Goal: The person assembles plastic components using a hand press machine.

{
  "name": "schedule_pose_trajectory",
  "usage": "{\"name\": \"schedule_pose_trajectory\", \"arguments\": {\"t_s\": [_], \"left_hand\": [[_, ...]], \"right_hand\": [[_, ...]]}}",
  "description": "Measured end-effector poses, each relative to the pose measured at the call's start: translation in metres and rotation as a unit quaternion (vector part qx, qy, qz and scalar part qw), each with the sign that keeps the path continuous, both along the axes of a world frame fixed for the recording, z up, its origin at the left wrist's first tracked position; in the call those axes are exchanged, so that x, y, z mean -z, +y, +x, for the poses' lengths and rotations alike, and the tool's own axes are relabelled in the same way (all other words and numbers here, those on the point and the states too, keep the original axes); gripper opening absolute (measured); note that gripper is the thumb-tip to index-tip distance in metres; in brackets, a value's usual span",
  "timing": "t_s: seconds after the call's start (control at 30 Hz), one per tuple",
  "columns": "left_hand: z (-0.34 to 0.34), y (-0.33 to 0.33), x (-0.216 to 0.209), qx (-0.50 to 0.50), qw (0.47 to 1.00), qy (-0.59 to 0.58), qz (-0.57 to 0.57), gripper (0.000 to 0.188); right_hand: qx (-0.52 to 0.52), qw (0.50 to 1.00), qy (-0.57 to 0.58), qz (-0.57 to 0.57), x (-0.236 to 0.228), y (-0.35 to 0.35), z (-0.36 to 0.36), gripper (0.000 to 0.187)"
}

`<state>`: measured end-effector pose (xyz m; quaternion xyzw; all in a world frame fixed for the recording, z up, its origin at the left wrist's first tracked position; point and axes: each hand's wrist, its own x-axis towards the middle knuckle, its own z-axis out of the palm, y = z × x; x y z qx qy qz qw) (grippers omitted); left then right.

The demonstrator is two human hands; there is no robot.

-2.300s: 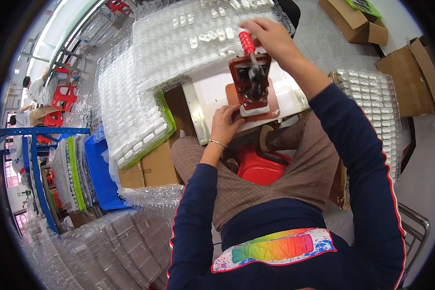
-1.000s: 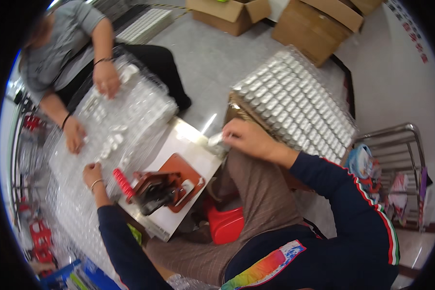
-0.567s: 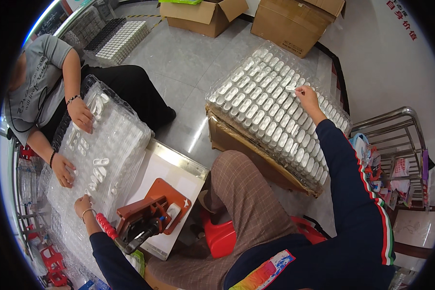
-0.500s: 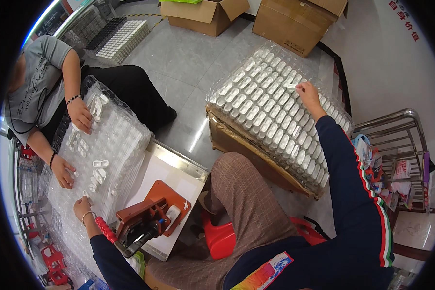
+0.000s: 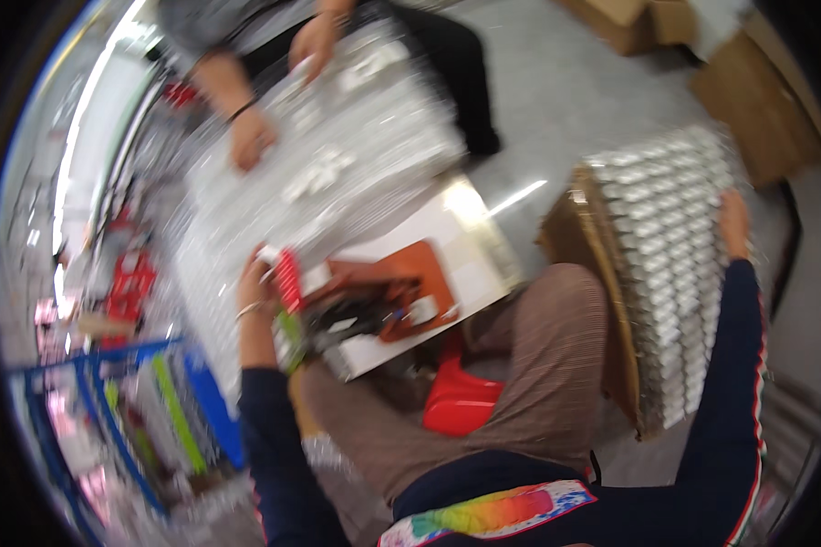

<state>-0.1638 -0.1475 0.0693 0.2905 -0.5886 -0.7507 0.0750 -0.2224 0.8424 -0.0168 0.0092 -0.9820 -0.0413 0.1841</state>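
My left hand (image 5: 254,287) is beside the red grip (image 5: 288,279) of a small hand press, its fingers closed around a small white part (image 5: 266,254). The press has an orange base plate (image 5: 429,273), and a white piece (image 5: 421,310) sits on it. Over at the right, my right hand (image 5: 734,224) reaches to the far edge of a stack of white oval parts (image 5: 670,237) laid out in rows. Motion smears its fingers, so whether they hold anything is unclear.
Across from me, a co-worker's hands (image 5: 251,137) work over a plastic-wrapped stack (image 5: 383,128) with loose white parts (image 5: 319,173). A white board (image 5: 474,228) lies under the press. A carton (image 5: 597,301) supports the right stack. A red stool (image 5: 461,392) stands between my legs.
The view has swung left, so everything sits further right in it. My left hand has come back from the wrapped stack to beside the press grip. My right hand stays over the right stack.
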Motion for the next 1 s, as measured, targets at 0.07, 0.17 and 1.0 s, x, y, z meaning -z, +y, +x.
{"name": "schedule_pose_trajectory", "arguments": {"t_s": [0.07,0.17,1.0], "left_hand": [[0.023,0.014,0.012,0.048,0.997,0.014,-0.064,0.039],[0.068,0.044,-0.028,-0.036,0.996,-0.077,-0.037,0.029],[0.242,0.164,0.04,-0.251,0.964,0.061,0.06,0.015]], "right_hand": [[0.029,0.999,-0.027,-0.017,0.007,0.021,-0.011,0.032],[0.115,0.984,-0.065,-0.12,0.017,-0.044,-0.032,0.034],[-0.147,0.759,-0.28,-0.569,-0.016,-0.622,0.251,0.056]]}}
